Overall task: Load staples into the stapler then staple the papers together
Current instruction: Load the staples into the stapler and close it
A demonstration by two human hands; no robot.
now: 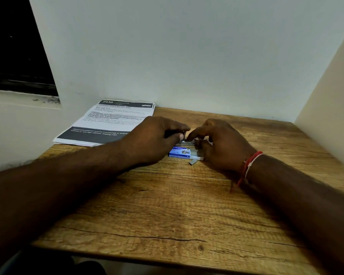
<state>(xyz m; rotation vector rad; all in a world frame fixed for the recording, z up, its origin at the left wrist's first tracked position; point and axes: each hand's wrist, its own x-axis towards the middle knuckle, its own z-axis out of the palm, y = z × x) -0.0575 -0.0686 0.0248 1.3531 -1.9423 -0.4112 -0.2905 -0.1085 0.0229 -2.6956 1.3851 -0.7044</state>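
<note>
Clenching left grip (157, 135) around stapler (187, 140), right grip (220, 143) pinching its metal tray.

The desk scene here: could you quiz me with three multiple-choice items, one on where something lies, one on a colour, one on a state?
1. Where do the papers lie?
A. far left corner of the table
B. under the stapler
C. on the floor

2. What colour is the staple box?
A. green
B. blue
C. yellow

3. What is the left hand doing?
A. resting flat
B. lifting the papers
C. gripping the stapler

Answers: 1 A, the stack sits by the wall, left of both hands. 2 B, its printed top is blue. 3 C, its fingers close over the stapler while the right hand works at the metal part.
</note>
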